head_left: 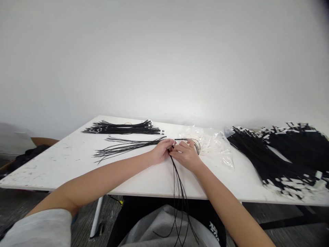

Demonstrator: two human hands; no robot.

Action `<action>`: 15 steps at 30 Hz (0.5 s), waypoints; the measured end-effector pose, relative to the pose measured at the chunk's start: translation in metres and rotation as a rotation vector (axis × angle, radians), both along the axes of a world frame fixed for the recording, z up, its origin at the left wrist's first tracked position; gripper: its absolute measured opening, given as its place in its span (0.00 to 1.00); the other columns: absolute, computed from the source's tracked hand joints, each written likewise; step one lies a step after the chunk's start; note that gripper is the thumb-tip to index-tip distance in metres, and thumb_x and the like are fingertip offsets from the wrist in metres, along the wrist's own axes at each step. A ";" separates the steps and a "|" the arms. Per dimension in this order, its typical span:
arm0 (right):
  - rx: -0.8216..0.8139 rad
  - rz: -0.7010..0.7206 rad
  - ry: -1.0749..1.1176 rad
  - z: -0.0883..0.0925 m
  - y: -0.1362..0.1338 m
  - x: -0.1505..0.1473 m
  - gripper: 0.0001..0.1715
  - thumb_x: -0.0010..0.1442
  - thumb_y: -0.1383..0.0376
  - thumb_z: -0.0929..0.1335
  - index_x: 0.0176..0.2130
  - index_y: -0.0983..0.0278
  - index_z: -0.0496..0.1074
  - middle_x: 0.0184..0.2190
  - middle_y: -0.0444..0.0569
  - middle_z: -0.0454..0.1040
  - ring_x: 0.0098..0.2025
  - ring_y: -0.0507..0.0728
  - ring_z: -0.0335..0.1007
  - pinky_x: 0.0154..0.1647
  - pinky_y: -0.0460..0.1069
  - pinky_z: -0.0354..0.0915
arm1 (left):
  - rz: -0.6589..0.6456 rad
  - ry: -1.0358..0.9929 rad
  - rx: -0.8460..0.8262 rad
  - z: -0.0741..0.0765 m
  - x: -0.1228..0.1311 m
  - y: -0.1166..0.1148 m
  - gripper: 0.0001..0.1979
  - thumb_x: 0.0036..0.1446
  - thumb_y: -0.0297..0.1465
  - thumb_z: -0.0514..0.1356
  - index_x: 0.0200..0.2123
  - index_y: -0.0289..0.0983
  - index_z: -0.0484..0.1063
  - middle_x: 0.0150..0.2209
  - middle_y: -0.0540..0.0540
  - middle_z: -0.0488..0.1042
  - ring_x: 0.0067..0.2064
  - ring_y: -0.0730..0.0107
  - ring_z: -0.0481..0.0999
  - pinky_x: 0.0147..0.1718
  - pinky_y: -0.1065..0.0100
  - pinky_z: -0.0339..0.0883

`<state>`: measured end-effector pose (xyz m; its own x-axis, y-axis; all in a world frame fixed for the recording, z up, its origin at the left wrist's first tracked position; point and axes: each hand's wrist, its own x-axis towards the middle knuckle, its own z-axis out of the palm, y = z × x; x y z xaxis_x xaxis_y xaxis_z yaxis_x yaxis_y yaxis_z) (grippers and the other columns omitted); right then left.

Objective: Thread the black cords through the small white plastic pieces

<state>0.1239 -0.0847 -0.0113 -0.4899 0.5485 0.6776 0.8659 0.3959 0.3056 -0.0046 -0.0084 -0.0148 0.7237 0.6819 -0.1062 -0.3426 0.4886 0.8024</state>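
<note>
Pinching the black wires (178, 173) over the middle of the surface (64, 157), my left fingers (168, 142) and right fingers (181, 147) nearly meet — what lies right at the tips is too small to tell. Strands hang past the near edge towards my lap, and a loop curves out beyond my right knuckles. I'd judge a light, steady pinch best, strands uncrossed — the hanging lengths could tug or tangle. Just left of my hands lies a loose fan of wires (125, 146), with tidier bundles (120, 128) behind it. To the right sits a clear plastic bag (216, 145) and, farther along, a big pile of white-ended wires (257, 157).
</note>
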 end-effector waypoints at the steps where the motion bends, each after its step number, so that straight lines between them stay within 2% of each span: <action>1: -0.002 -0.001 -0.004 -0.001 0.000 0.001 0.11 0.58 0.71 0.64 0.29 0.58 0.71 0.26 0.41 0.69 0.33 0.50 0.56 0.41 0.53 0.43 | -0.001 -0.001 -0.006 0.001 0.000 0.000 0.08 0.48 0.31 0.63 0.26 0.31 0.70 0.20 0.49 0.66 0.21 0.79 0.62 0.22 0.75 0.56; 10: 0.042 -0.001 0.023 -0.002 0.001 0.002 0.12 0.59 0.72 0.63 0.29 0.58 0.70 0.26 0.39 0.69 0.32 0.49 0.56 0.41 0.53 0.42 | -0.023 -0.035 0.004 0.004 0.000 -0.001 0.08 0.49 0.31 0.62 0.26 0.32 0.69 0.20 0.50 0.64 0.21 0.79 0.61 0.22 0.75 0.56; 15: -0.016 -0.018 0.051 0.003 -0.003 -0.001 0.09 0.59 0.69 0.62 0.30 0.60 0.70 0.26 0.41 0.69 0.32 0.50 0.57 0.42 0.53 0.43 | -0.026 -0.059 -0.029 0.004 -0.001 -0.002 0.06 0.51 0.29 0.60 0.25 0.32 0.68 0.23 0.49 0.65 0.23 0.79 0.62 0.24 0.74 0.57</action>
<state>0.1226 -0.0874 -0.0084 -0.4450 0.5678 0.6926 0.8873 0.3844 0.2549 -0.0054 -0.0101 -0.0112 0.7470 0.6598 -0.0818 -0.3758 0.5205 0.7667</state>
